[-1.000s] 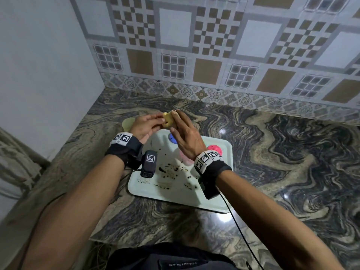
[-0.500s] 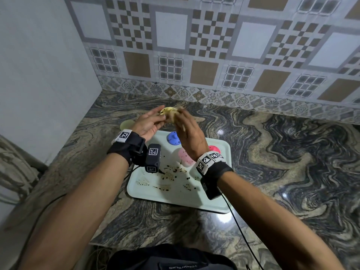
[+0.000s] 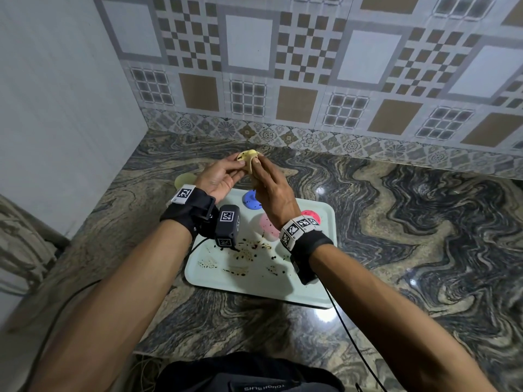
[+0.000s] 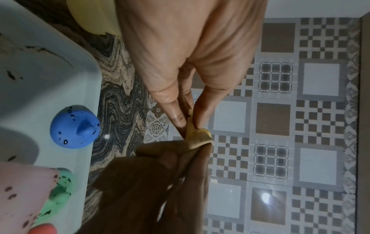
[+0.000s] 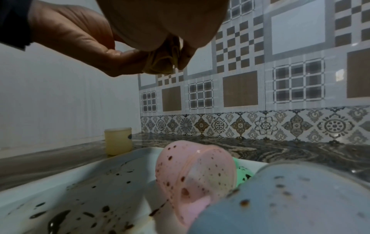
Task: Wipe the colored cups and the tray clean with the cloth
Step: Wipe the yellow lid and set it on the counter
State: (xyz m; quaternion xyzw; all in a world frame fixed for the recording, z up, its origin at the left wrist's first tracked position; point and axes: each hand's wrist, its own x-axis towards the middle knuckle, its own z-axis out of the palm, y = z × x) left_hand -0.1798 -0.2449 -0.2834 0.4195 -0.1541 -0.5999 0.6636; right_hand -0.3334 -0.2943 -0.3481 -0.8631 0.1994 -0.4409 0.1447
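Both hands hold a small crumpled yellow cloth (image 3: 249,154) above the far edge of the pale tray (image 3: 254,282). My left hand (image 3: 236,165) pinches the cloth (image 4: 197,137) between thumb and fingertips. My right hand (image 3: 259,166) grips its other side. On the tray, spattered with dark specks, stand a blue cup (image 3: 250,200), a pink cup (image 3: 266,225) and a red cup (image 3: 312,215). A green cup (image 4: 60,193) sits behind the pink cup (image 5: 190,174), and a grey-blue cup (image 5: 290,197) is nearest the right wrist. Dark stains cover the tray's front half.
A pale yellow cup (image 3: 183,181) stands on the marble counter (image 3: 396,236) just left of the tray's far corner. A patterned tile wall (image 3: 311,80) closes the back and a plain wall (image 3: 56,108) the left. A cable (image 3: 345,335) hangs from my right wrist.
Both hands have risen a little and moved away from the tray with the cloth between them, uncovering the blue cup. The fingers have shifted on the cloth.
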